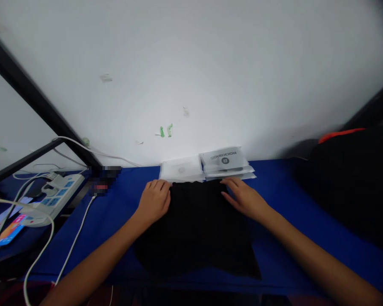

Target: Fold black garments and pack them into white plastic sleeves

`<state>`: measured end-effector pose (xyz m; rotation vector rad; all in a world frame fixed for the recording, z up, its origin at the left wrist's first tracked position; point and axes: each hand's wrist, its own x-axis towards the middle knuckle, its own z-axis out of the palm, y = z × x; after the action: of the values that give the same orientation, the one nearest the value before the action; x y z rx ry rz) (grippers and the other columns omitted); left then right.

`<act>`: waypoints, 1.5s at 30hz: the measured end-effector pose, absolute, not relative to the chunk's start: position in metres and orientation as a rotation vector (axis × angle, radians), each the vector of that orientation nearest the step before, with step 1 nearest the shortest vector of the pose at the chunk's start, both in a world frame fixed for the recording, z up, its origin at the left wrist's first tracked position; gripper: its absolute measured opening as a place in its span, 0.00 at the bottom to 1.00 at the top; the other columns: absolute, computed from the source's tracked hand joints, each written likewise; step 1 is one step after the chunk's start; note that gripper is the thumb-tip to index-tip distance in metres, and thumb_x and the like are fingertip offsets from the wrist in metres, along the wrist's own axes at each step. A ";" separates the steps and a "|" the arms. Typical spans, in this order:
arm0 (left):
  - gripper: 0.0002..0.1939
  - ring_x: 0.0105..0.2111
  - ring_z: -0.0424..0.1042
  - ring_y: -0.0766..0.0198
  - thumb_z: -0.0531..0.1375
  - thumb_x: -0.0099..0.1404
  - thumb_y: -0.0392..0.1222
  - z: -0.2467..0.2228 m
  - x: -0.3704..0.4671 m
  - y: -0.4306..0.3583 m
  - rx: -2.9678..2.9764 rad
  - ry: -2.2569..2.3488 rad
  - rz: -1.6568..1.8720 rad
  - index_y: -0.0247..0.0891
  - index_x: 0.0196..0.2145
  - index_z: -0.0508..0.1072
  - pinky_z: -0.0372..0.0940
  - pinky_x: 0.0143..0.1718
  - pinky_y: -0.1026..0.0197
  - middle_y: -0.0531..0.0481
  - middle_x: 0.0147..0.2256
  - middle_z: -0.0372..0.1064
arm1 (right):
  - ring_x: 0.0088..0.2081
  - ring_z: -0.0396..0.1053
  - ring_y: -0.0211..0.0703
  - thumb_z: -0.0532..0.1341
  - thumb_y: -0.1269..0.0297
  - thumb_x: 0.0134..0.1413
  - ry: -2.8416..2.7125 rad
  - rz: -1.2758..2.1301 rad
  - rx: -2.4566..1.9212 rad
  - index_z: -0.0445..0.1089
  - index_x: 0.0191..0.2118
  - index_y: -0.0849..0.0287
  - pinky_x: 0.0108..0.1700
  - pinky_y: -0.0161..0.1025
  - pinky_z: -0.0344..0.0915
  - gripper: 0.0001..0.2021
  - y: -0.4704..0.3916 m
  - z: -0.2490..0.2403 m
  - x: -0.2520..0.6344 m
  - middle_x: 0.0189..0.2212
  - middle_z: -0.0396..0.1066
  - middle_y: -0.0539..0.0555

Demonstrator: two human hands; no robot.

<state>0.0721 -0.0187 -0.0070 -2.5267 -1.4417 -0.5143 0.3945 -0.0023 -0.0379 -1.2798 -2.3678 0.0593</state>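
Note:
A black cloth garment [198, 229] lies spread out in front of me on the blue table [281, 255]. Its narrower top edge faces the wall, and its wider lower edge comes toward me. My left hand [156, 197] is closed on the top left corner, with fingers curled over the edge. At the top right corner, my right hand [244, 197] pinches the edge between fingertips, its thumb lower on the cloth. Just beyond the top edge lie flat frosted plastic packets, a plain-looking one [181, 169] on the left and a small stack printed ROCKBROS [225, 160] on the right.
A large dark pile [354, 182] with an orange edge stands at the right. To the left are a white power strip [55, 199], loose white cables [79, 229] and a lit phone [11, 231]. A black metal frame [44, 110] rises beside the white wall [210, 76].

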 end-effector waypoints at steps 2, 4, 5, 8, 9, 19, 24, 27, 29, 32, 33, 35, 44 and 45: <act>0.10 0.42 0.67 0.54 0.51 0.70 0.39 -0.007 0.067 -0.033 -2.748 -1.391 -0.489 0.37 0.45 0.69 0.63 0.44 0.52 0.43 0.42 0.68 | 0.49 0.68 0.50 0.53 0.62 0.65 -2.472 0.144 -1.144 0.64 0.51 0.61 0.51 0.49 0.68 0.13 -0.014 -0.037 0.395 0.47 0.69 0.61; 0.10 0.42 0.67 0.56 0.54 0.70 0.44 -0.011 0.060 -0.041 -2.954 -1.362 -0.394 0.39 0.46 0.69 0.64 0.44 0.54 0.45 0.43 0.67 | 0.47 0.69 0.50 0.55 0.59 0.64 -2.578 0.226 -1.073 0.66 0.50 0.60 0.49 0.49 0.68 0.13 -0.023 -0.038 0.395 0.45 0.70 0.60; 0.11 0.43 0.67 0.56 0.56 0.70 0.46 -0.013 0.057 -0.043 -3.011 -1.369 -0.343 0.39 0.46 0.69 0.64 0.45 0.54 0.45 0.44 0.67 | 0.47 0.69 0.51 0.56 0.58 0.64 -2.615 0.245 -1.065 0.66 0.49 0.60 0.49 0.50 0.68 0.13 -0.026 -0.040 0.394 0.45 0.70 0.60; 0.12 0.44 0.67 0.56 0.58 0.68 0.47 -0.016 0.055 -0.043 -3.024 -1.443 -0.239 0.40 0.46 0.68 0.63 0.46 0.53 0.46 0.44 0.66 | 0.47 0.68 0.54 0.58 0.59 0.62 -2.651 0.245 -1.075 0.68 0.44 0.60 0.48 0.52 0.67 0.11 -0.030 -0.042 0.392 0.45 0.70 0.62; 0.10 0.43 0.67 0.56 0.58 0.69 0.45 -0.015 0.057 -0.044 -3.016 -1.450 -0.208 0.39 0.44 0.68 0.63 0.45 0.53 0.46 0.43 0.66 | 0.46 0.68 0.54 0.57 0.60 0.63 -2.648 0.249 -1.071 0.68 0.41 0.60 0.47 0.52 0.66 0.09 -0.031 -0.041 0.391 0.45 0.70 0.62; 0.06 0.41 0.66 0.57 0.51 0.71 0.37 0.021 0.063 -0.073 -3.017 -1.179 -0.186 0.37 0.40 0.68 0.61 0.42 0.54 0.45 0.42 0.67 | 0.35 0.67 0.43 0.56 0.66 0.63 -2.712 0.691 -1.121 0.64 0.35 0.57 0.36 0.39 0.62 0.04 -0.071 0.008 0.394 0.34 0.68 0.52; 0.03 0.37 0.69 0.58 0.56 0.68 0.37 0.023 0.055 -0.094 -3.166 -1.226 0.006 0.38 0.37 0.69 0.61 0.42 0.54 0.50 0.35 0.69 | 0.37 0.69 0.43 0.63 0.70 0.53 -2.686 1.039 -1.255 0.67 0.36 0.56 0.37 0.38 0.61 0.05 -0.092 0.006 0.394 0.35 0.70 0.50; 0.07 0.33 0.71 0.61 0.62 0.63 0.40 0.024 0.051 -0.103 -3.321 -1.362 0.125 0.41 0.40 0.71 0.63 0.38 0.59 0.53 0.35 0.71 | 0.37 0.70 0.44 0.65 0.66 0.52 -2.663 1.141 -1.288 0.69 0.38 0.56 0.36 0.38 0.61 0.07 -0.096 0.001 0.393 0.36 0.72 0.51; 0.11 0.31 0.72 0.64 0.64 0.62 0.43 0.025 0.049 -0.103 -3.459 -1.416 0.105 0.41 0.42 0.71 0.63 0.33 0.63 0.54 0.34 0.72 | 0.36 0.70 0.44 0.62 0.61 0.57 -2.645 1.180 -1.226 0.69 0.39 0.56 0.36 0.38 0.62 0.07 -0.091 0.000 0.393 0.36 0.72 0.52; 0.10 0.30 0.72 0.66 0.60 0.66 0.45 0.023 0.050 -0.090 -3.569 -1.432 -0.134 0.41 0.43 0.71 0.64 0.31 0.66 0.54 0.32 0.73 | 0.35 0.71 0.42 0.54 0.57 0.64 -2.593 1.097 -1.128 0.70 0.40 0.56 0.36 0.39 0.65 0.10 -0.067 0.002 0.396 0.35 0.73 0.52; 0.09 0.31 0.72 0.66 0.58 0.68 0.46 0.020 0.051 -0.083 -3.538 -1.448 -0.249 0.40 0.43 0.71 0.65 0.32 0.65 0.53 0.33 0.72 | 0.35 0.71 0.43 0.53 0.57 0.65 -2.575 0.987 -1.122 0.69 0.40 0.56 0.37 0.39 0.66 0.12 -0.053 0.002 0.399 0.35 0.73 0.53; 0.10 0.35 0.72 0.64 0.54 0.71 0.46 0.010 0.054 -0.071 -3.384 -1.484 -0.443 0.40 0.42 0.71 0.66 0.36 0.63 0.51 0.36 0.72 | 0.39 0.71 0.46 0.50 0.58 0.65 -2.543 0.629 -1.161 0.69 0.43 0.57 0.42 0.43 0.67 0.13 -0.021 -0.002 0.406 0.38 0.73 0.56; 0.48 0.66 0.46 0.41 0.58 0.58 0.70 -0.033 0.057 -0.068 -3.027 -1.460 -0.122 0.40 0.66 0.53 0.47 0.64 0.38 0.39 0.67 0.47 | 0.57 0.62 0.59 0.55 0.75 0.53 -2.561 -0.696 -1.488 0.59 0.61 0.57 0.53 0.50 0.61 0.28 0.084 -0.043 0.416 0.61 0.60 0.65; 0.51 0.67 0.43 0.40 0.57 0.56 0.73 -0.033 0.056 -0.071 -3.028 -1.471 -0.076 0.41 0.67 0.51 0.45 0.64 0.37 0.39 0.68 0.44 | 0.56 0.63 0.58 0.54 0.75 0.55 -2.533 -0.740 -1.504 0.60 0.61 0.58 0.51 0.49 0.61 0.26 0.086 -0.045 0.415 0.60 0.61 0.65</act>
<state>0.0562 -0.0707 -0.0332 -3.0282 -1.4713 -0.0759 0.4147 0.0860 -0.0454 -1.5040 -2.5330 -0.7398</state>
